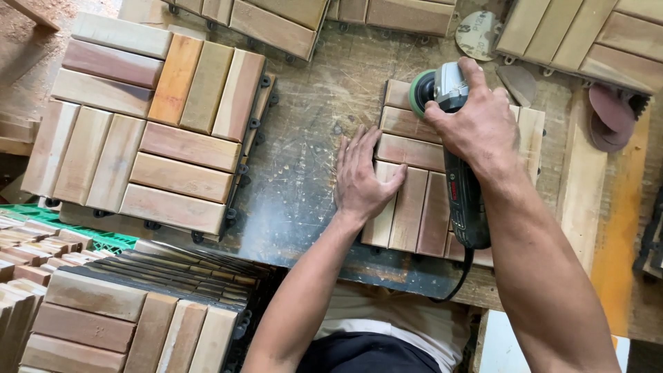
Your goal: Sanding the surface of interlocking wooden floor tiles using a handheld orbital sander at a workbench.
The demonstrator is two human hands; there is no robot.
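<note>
On a scarred bench (304,159), the left hand (362,176) pressed flat on a wooden deck tile (414,200). The right hand (480,121) gripped an angle grinder (449,90); sanding looked under way, stacked tiles (103,324) waiting.

Both arms are bare the whole way down, no sleeves showing anywhere, no gloves either. The left hand (364,176) and right hand (478,121) have no rings, and there's no watch or band on either wrist as far as I can see. Nails look short and plain. Forearms are lean, the right one coming in bigger since it sits closer to the camera. Between the two forearms, below the hands, you can see a light cream shirt (394,321), a bit creased at the hem. Just under that, dark navy or black trousers or shorts (366,354), can't tell which. No logos or markings visible on the clothes.
</note>
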